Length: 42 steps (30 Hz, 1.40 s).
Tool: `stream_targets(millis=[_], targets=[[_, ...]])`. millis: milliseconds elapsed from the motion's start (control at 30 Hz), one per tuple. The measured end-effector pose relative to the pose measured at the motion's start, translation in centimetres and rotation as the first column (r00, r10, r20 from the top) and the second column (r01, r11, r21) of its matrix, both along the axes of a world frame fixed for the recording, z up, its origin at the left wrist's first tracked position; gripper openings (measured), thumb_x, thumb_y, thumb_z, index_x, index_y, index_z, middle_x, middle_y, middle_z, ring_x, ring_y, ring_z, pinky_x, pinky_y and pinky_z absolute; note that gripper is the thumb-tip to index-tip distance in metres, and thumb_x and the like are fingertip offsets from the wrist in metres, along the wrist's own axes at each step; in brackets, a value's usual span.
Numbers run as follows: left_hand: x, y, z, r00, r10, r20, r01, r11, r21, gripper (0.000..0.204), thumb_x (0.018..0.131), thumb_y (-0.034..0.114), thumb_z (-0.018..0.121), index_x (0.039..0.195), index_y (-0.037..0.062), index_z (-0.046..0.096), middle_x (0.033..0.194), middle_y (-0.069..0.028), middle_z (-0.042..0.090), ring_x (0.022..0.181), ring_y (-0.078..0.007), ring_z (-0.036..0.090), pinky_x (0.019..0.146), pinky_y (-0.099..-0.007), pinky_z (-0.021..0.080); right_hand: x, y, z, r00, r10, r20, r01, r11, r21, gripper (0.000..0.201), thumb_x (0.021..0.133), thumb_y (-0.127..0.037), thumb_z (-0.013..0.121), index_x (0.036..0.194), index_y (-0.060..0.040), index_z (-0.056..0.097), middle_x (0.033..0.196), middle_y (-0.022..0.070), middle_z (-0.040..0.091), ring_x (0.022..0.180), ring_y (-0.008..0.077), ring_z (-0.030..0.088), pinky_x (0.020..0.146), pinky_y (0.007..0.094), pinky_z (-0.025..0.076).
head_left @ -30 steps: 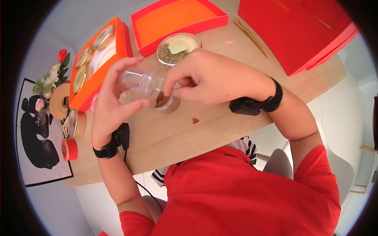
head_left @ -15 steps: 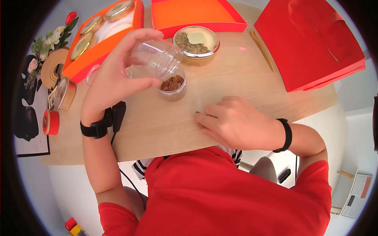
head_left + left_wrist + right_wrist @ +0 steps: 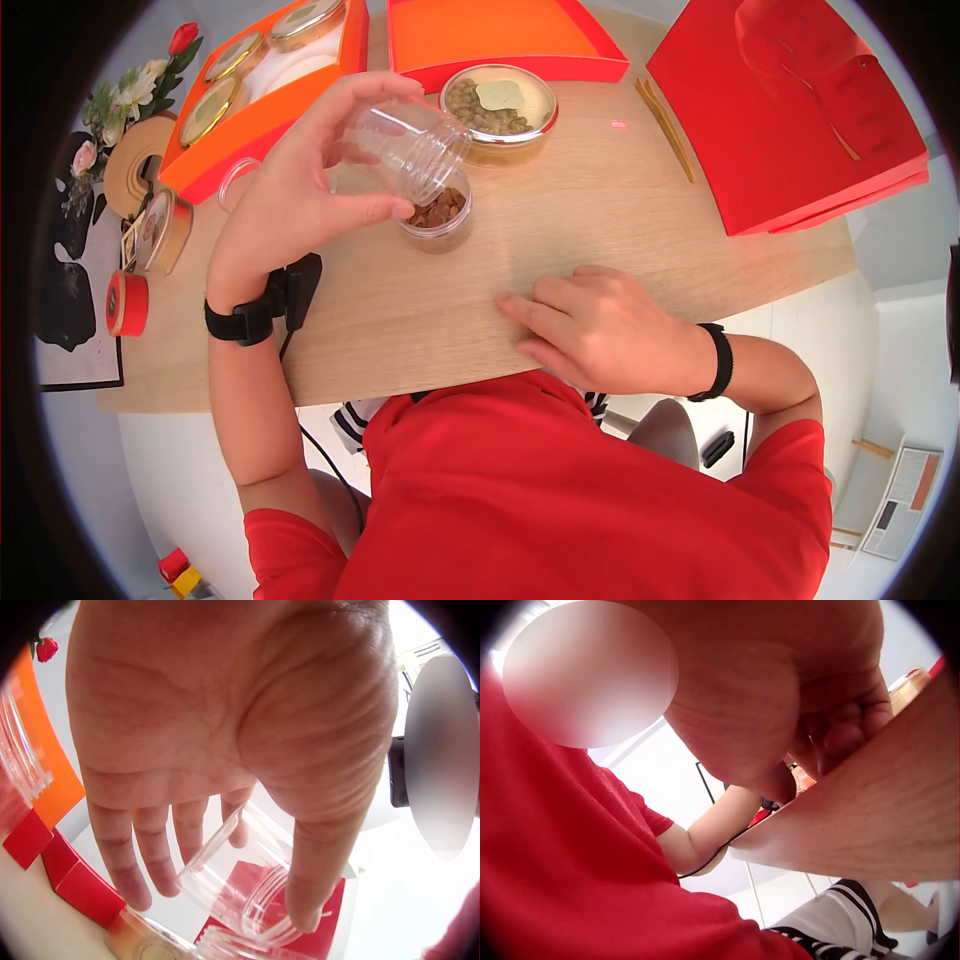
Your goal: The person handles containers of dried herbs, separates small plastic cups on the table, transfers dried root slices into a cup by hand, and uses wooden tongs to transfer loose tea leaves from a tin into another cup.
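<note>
My left hand grips a clear plastic jar, thumb on one side and fingers round the other. The jar is tilted, its threaded mouth pointing down over a small clear tub. Brown flakes lie in the tub, which stands on the wooden table. In the left wrist view, the jar shows no contents between thumb and fingers. My right hand rests at the table's near edge, index finger extended and touching the wood. Its other fingers bend loosely underneath in the right wrist view.
Beyond the tub stands a round tin of green buds. An orange box with gold-lidded tins, a box lid, wooden tongs and a red bag line the back. Small tins and flowers sit at left.
My right hand left the tub and came down onto the table near a small brown piece, now out of sight. Then it drew slightly towards me. The left hand kept the jar tilted over the tub.
</note>
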<state>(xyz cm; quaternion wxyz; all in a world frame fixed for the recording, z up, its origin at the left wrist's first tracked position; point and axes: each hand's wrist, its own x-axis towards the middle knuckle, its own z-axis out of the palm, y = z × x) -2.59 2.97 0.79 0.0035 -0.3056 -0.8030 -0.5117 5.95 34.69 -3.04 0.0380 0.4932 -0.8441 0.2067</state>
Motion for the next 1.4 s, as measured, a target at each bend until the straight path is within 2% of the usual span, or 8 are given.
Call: stream_targets(millis=[133, 267, 333, 433, 600, 733, 900, 1400], targets=[[0.0, -0.2, 0.4, 0.999, -0.012, 0.044, 0.013, 1.000, -0.022, 0.083, 0.077, 0.010, 0.092, 0.151, 0.0076, 0.054, 0.158, -0.0081, 0.055, 0.147, -0.0225, 0.049, 0.113, -0.0405, 0.049, 0.9, 0.1, 0.2, 0.999, 0.039, 0.001, -0.039, 0.999, 0.022, 0.050, 0.088, -0.024, 0.084, 0.129, 0.0017, 0.070, 0.087, 0.0096, 0.060, 0.064, 0.0274, 0.059, 0.064, 0.0397, 0.051], [0.2, 0.0, 0.7, 0.999, -0.002, 0.034, 0.003, 0.999, -0.050, 0.083, 0.077, 0.006, 0.090, 0.152, 0.0072, 0.054, 0.157, -0.0076, 0.055, 0.143, -0.0210, 0.052, 0.112, -0.0395, 0.049, 1.7, 0.2, -0.7, 0.982, 0.128, -0.142, -0.129, 0.992, 0.004, 0.041, 0.085, -0.018, 0.080, 0.120, 0.0031, 0.073, 0.086, 0.0080, 0.058, 0.065, 0.0231, 0.058, 0.061, 0.0357, 0.049], [0.2, 0.1, 0.4, 0.998, 0.010, 0.067, -0.010, 1.000, 0.000, 0.076, 0.078, 0.007, 0.089, 0.146, 0.0135, 0.057, 0.148, 0.0012, 0.061, 0.140, -0.0165, 0.055, 0.108, -0.0385, 0.048, 2.0, 0.2, -1.1, 0.960, 0.149, -0.235, -0.150, 0.989, 0.012, 0.036, 0.084, -0.014, 0.078, 0.116, 0.0036, 0.074, 0.086, 0.0075, 0.058, 0.066, 0.0215, 0.058, 0.060, 0.0342, 0.048], [0.2, 0.0, 0.6, 0.997, -0.002, 0.072, 0.003, 1.000, -0.013, 0.080, 0.077, 0.002, 0.088, 0.149, 0.0112, 0.055, 0.152, -0.0037, 0.058, 0.137, -0.0182, 0.056, 0.109, -0.0387, 0.050, 2.1, 0.2, -1.4, 0.942, 0.182, -0.281, -0.199, 0.980, -0.030, 0.031, 0.079, -0.008, 0.075, 0.108, 0.0038, 0.076, 0.087, 0.0071, 0.060, 0.067, 0.0193, 0.059, 0.059, 0.0318, 0.047], [0.2, -0.1, 0.8, 0.993, -0.025, 0.113, 0.030, 0.999, -0.044, 0.085, 0.076, -0.004, 0.087, 0.153, 0.0085, 0.051, 0.158, -0.0083, 0.055, 0.132, -0.0199, 0.059, 0.109, -0.0385, 0.053, 2.1, 0.2, -1.9, 0.943, 0.200, -0.266, -0.236, 0.965, -0.113, 0.019, 0.079, -0.009, 0.070, 0.095, 0.0022, 0.073, 0.087, 0.0089, 0.061, 0.070, 0.0207, 0.060, 0.061, 0.0335, 0.047], [0.0, -0.3, 0.6, 0.995, -0.027, 0.094, 0.029, 0.999, -0.018, 0.087, 0.076, -0.004, 0.086, 0.154, 0.0083, 0.049, 0.159, -0.0091, 0.054, 0.131, -0.0207, 0.060, 0.109, -0.0389, 0.053, 0.6, 0.1, 0.0, 0.971, 0.208, -0.115, -0.226, 0.960, -0.165, 0.021, 0.082, -0.005, 0.075, 0.102, 0.0020, 0.075, 0.094, 0.0102, 0.068, 0.072, 0.0228, 0.064, 0.060, 0.0337, 0.048], [0.0, -0.6, 0.9, 0.996, -0.029, 0.082, 0.022, 0.996, 0.082, 0.082, 0.079, 0.001, 0.088, 0.153, 0.0111, 0.052, 0.155, -0.0055, 0.057, 0.143, -0.0211, 0.054, 0.115, -0.0423, 0.048, -4.5, -3.1, 3.8, 0.996, -0.035, -0.081, -0.001, 0.913, -0.408, 0.012, 0.088, -0.001, 0.080, 0.100, -0.0001, 0.077, 0.092, 0.0106, 0.070, 0.073, 0.0276, 0.068, 0.063, 0.0388, 0.054], [-0.2, -0.9, 1.2, 0.998, -0.020, 0.061, 0.014, 0.995, 0.101, 0.084, 0.077, -0.003, 0.084, 0.152, 0.0058, 0.049, 0.159, -0.0120, 0.052, 0.136, -0.0220, 0.058, 0.109, -0.0394, 0.055, -8.6, -6.6, 4.1, 0.979, -0.117, -0.164, 0.033, 0.895, -0.445, 0.026, 0.085, 0.000, 0.072, 0.111, -0.0003, 0.076, 0.077, 0.0162, 0.069, 0.069, 0.0355, 0.069, 0.060, 0.0467, 0.054]])
